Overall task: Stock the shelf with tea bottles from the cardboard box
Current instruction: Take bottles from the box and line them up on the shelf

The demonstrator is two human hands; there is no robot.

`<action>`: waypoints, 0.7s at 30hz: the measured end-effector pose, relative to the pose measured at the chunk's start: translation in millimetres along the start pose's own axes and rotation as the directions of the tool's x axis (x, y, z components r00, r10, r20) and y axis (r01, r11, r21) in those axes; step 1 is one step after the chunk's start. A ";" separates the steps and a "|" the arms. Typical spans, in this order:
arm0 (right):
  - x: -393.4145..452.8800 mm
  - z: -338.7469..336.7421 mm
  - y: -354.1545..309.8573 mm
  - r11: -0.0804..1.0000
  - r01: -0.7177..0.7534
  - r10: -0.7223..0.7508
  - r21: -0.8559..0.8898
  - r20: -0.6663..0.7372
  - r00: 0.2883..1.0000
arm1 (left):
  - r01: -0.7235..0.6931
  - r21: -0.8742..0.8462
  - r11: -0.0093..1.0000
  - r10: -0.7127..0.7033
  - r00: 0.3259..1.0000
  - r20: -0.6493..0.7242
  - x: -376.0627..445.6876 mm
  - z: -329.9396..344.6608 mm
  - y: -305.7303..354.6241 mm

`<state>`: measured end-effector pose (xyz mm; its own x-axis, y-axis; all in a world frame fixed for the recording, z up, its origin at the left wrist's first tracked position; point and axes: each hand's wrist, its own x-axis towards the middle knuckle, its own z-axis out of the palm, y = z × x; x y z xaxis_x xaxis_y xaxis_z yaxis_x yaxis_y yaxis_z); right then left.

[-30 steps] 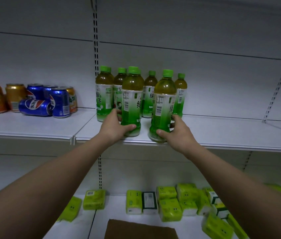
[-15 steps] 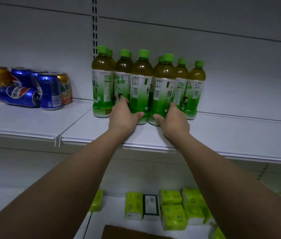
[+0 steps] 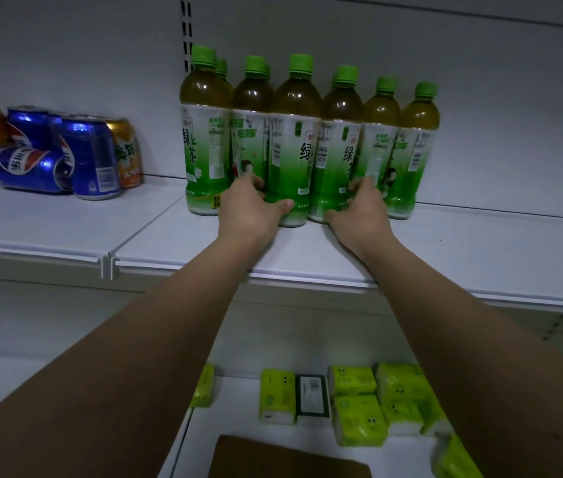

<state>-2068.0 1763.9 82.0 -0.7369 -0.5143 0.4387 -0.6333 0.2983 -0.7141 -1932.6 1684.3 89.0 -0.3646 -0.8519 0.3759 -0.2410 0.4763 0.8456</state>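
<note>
The left hand (image 3: 250, 210) has its grip wrapped around the base of one tea bottle (image 3: 292, 146), thumb across the front. The right hand (image 3: 359, 210) grasps the base of the next bottle (image 3: 337, 150) the same way. Both bottles stand upright on the white shelf (image 3: 445, 250), touching each other in the front of a packed cluster of green-capped bottles. Soda cans (image 3: 90, 157) sit further left, one lying on its side. Below, green tissue packs (image 3: 357, 420) lie on a lower shelf, beside a cardboard box (image 3: 287, 458) edge.
</note>
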 end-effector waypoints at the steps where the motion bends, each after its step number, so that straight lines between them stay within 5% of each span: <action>1: 0.4 0.2 1.0 1.000 -0.003 0.003 0.005 -0.005 1.000 | 0.003 -0.008 1.000 -0.003 1.000 0.003 -0.4 -0.3 -0.6; 12: -11.2 -1.5 -8.7 0.992 0.062 -0.067 -0.114 -0.043 0.997 | -0.047 0.113 0.992 0.056 0.996 -0.070 -4.4 2.0 1.2; 16: -53.6 -19.8 -30.2 0.989 0.138 -0.142 -0.055 -0.087 0.986 | -0.208 0.242 0.948 0.247 0.958 -0.143 -43.3 -13.3 12.7; 21: -141.1 -45.1 -32.5 0.954 0.299 -0.293 0.039 -0.110 0.950 | -0.584 0.181 0.791 0.608 0.781 -0.142 -136.4 -35.5 -25.2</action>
<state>-1954.1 1863.0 67.9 -0.5402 -0.4876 0.6859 -0.8150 0.0998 -0.5708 -1844.9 1780.8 29.8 -0.3036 -0.4063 0.8618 -0.1411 0.9137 0.3810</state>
